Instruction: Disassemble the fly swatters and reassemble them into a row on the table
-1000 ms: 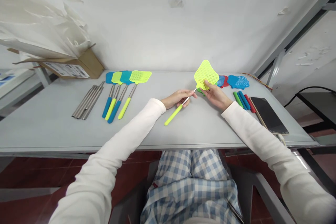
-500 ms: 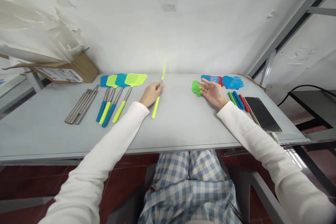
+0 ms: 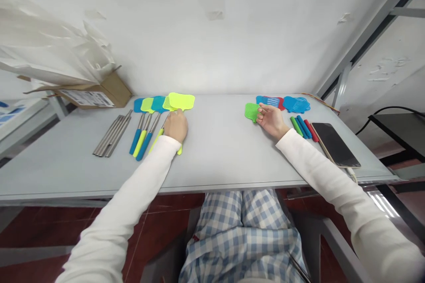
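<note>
My left hand (image 3: 176, 125) is closed around the shaft of a yellow fly swatter (image 3: 181, 101). Its bright head overlaps the last swatter of a row, and the yellow handle end (image 3: 179, 151) shows below my hand. That row holds blue fly swatters (image 3: 144, 146) and yellow ones, each with a metal shaft. On the right, my right hand (image 3: 272, 121) has its fingers curled at the edge of a green fly swatter head (image 3: 251, 112), pinching it. Blue swatter heads (image 3: 296, 105) and a red head (image 3: 281, 103) lie behind that hand.
Several metal tubes (image 3: 113, 135) lie at the left, before a cardboard box (image 3: 111, 89). At the right are green, blue and red handle grips (image 3: 304, 127) beside a phone (image 3: 335, 143) with a cable. A white wall (image 3: 212, 53) borders the table's back.
My left hand has moved left with the yellow fly swatter, bringing it over the row. The fingers of my right hand, spread before, have curled onto the green head.
</note>
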A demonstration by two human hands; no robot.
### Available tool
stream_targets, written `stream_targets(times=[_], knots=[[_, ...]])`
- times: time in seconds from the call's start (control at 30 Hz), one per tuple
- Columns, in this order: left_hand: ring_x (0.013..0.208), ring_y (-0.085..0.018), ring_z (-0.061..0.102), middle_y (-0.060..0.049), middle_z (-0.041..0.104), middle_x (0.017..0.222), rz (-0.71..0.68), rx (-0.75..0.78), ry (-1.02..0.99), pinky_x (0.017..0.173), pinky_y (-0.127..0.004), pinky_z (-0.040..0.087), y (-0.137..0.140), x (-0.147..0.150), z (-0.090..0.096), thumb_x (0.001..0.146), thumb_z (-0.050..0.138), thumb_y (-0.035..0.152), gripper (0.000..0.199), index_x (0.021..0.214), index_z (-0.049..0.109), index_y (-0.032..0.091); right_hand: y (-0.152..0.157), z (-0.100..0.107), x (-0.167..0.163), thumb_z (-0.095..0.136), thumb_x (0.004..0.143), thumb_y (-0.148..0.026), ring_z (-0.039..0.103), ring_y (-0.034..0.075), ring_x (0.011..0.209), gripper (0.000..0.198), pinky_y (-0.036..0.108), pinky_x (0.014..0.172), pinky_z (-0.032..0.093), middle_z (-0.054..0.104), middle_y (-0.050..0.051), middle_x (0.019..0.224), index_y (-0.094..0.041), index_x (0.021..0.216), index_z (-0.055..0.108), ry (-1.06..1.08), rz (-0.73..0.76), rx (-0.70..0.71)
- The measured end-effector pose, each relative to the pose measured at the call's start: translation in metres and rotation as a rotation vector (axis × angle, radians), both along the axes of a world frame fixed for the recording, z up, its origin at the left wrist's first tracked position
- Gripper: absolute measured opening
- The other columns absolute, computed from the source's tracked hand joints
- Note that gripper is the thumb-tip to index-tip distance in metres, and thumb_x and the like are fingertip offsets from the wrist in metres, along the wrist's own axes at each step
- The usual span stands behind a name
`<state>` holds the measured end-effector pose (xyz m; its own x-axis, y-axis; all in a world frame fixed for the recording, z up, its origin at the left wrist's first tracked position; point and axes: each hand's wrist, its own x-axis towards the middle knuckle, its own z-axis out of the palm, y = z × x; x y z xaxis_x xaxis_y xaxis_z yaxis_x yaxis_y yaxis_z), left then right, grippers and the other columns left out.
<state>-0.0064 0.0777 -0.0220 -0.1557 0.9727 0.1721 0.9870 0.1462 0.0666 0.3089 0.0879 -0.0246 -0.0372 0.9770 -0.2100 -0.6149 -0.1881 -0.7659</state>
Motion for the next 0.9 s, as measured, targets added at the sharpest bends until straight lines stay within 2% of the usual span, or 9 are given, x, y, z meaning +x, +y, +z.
stream_targets(times=[0.23, 0.33, 0.43, 0.5, 0.6, 0.67, 0.73, 0.8, 0.9], knots=[[0.125, -0.036, 0.051, -0.022, 0.053, 0.126, -0.159, 0.022, -0.143, 0.103, -0.048, 0.044, -0.002, -0.026, -0.011, 0.093, 0.044, 0.033, 0.043, 0.128, 0.058, 0.013, -0.002, 0.002, -0.002, 0.063, 0.068, -0.016, 0.037, 0.008, 0.047, 0.022, 0.02, 0.045, 0.034, 0.049, -0.006, 0.062, -0.02, 0.088, 0.055, -0.025, 0.024, 0.01], [0.126, -0.033, 0.051, -0.02, 0.049, 0.129, -0.234, 0.02, -0.282, 0.109, -0.046, 0.04, -0.008, -0.038, -0.01, 0.093, 0.044, 0.042, 0.051, 0.134, 0.053, 0.013, -0.004, 0.002, -0.003, 0.064, 0.067, -0.017, 0.037, 0.007, 0.047, 0.025, 0.02, 0.046, 0.033, 0.048, -0.006, 0.062, -0.02, 0.089, 0.053, -0.05, 0.036, 0.016], [0.118, -0.03, 0.056, -0.018, 0.048, 0.13, -0.238, 0.089, -0.343, 0.11, -0.044, 0.04, -0.016, -0.059, -0.004, 0.092, 0.043, 0.044, 0.051, 0.132, 0.052, 0.013, -0.004, 0.002, -0.004, 0.062, 0.067, -0.018, 0.036, 0.007, 0.048, 0.022, 0.021, 0.047, 0.032, 0.046, -0.007, 0.062, -0.02, 0.086, 0.051, -0.094, 0.02, 0.044], [0.121, -0.031, 0.053, -0.018, 0.05, 0.128, -0.18, 0.181, -0.268, 0.11, -0.046, 0.038, -0.02, -0.081, 0.002, 0.09, 0.045, 0.038, 0.042, 0.122, 0.056, 0.014, -0.002, 0.003, -0.003, 0.059, 0.069, -0.02, 0.035, 0.008, 0.048, 0.018, 0.022, 0.049, 0.031, 0.044, -0.006, 0.062, -0.021, 0.084, 0.05, -0.183, -0.02, 0.108], [0.129, -0.038, 0.045, -0.022, 0.052, 0.13, 0.053, 0.24, -0.107, 0.108, -0.052, 0.038, -0.026, -0.121, 0.008, 0.082, 0.051, 0.028, 0.035, 0.114, 0.055, 0.013, 0.001, 0.007, 0.007, 0.052, 0.075, -0.021, 0.04, 0.012, 0.051, 0.011, 0.025, 0.053, 0.033, 0.048, -0.004, 0.063, -0.022, 0.085, 0.05, -0.601, -0.097, 0.288], [0.127, -0.043, 0.047, -0.027, 0.051, 0.131, 0.244, 0.115, -0.067, 0.102, -0.055, 0.041, -0.03, -0.145, 0.008, 0.078, 0.055, 0.028, 0.035, 0.109, 0.053, 0.011, 0.002, 0.013, 0.018, 0.05, 0.079, -0.019, 0.051, 0.015, 0.063, 0.01, 0.029, 0.064, 0.039, 0.059, 0.002, 0.074, -0.021, 0.088, 0.054, -1.123, -0.12, 0.467], [0.123, -0.045, 0.05, -0.028, 0.053, 0.13, 0.325, -0.008, -0.052, 0.097, -0.054, 0.044, -0.033, -0.162, 0.007, 0.077, 0.056, 0.031, 0.032, 0.103, 0.052, 0.012, 0.0, 0.019, 0.03, 0.048, 0.083, -0.015, 0.06, 0.022, 0.085, 0.015, 0.035, 0.078, 0.042, 0.067, 0.01, 0.092, -0.018, 0.092, 0.061, -1.682, -0.127, 0.569], [0.118, -0.042, 0.054, -0.025, 0.057, 0.122, 0.303, -0.033, -0.051, 0.094, -0.05, 0.046, -0.036, -0.172, 0.004, 0.077, 0.054, 0.031, 0.024, 0.095, 0.05, 0.016, -0.005, 0.026, 0.04, 0.044, 0.089, -0.016, 0.062, 0.029, 0.1, 0.023, 0.039, 0.085, 0.041, 0.068, 0.017, 0.107, -0.014, 0.099, 0.065, -2.075, -0.132, 0.484], [0.105, -0.036, 0.057, -0.015, 0.06, 0.092, 0.265, 0.02, -0.1, 0.091, -0.042, 0.046, -0.036, -0.177, 0.002, 0.073, 0.055, 0.03, 0.016, 0.081, 0.044, 0.021, -0.014, 0.035, 0.048, 0.043, 0.096, -0.024, 0.063, 0.034, 0.106, 0.032, 0.039, 0.082, 0.043, 0.066, 0.024, 0.115, -0.008, 0.113, 0.066, -2.274, -0.043, 0.146]])
